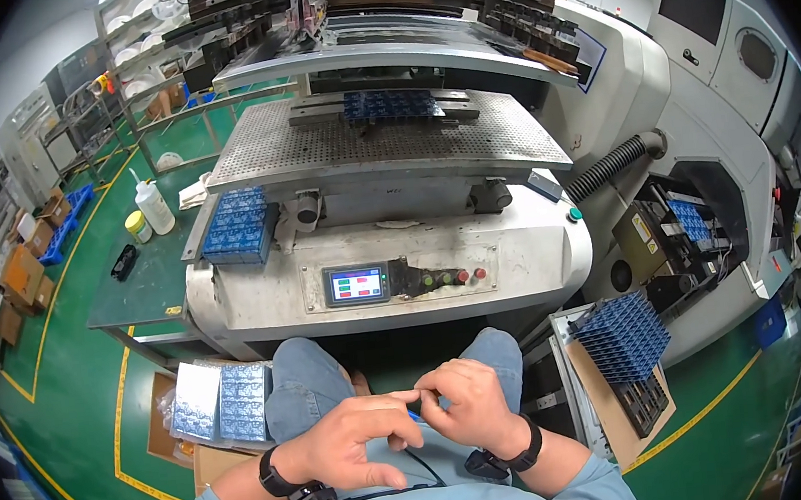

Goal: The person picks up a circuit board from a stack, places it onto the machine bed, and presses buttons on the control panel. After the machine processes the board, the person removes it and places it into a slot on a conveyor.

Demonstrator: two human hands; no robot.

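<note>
My hands meet in front of my body, above my lap. My left hand (363, 439) has its index finger stretched out and its thumb apart, with the other fingers loosely bent; it holds nothing visible. My right hand (473, 399) is curled, its thumb and index finger bent together at the tip of the left index finger. Whether anything small lies between those fingertips I cannot make out. Beyond the hands is a white machine front with a lit control screen (357, 285) and several push buttons (446, 278); neither hand touches it.
Blue patterned circuit panels (236, 225) are stacked left of the perforated metal table (304, 148); another panel (391, 105) sits on it. More panels (243, 400) lie in a box at lower left. A rack of blue panels (621, 335) stands right. Bottles (154, 206) stand on a green side table (154, 293).
</note>
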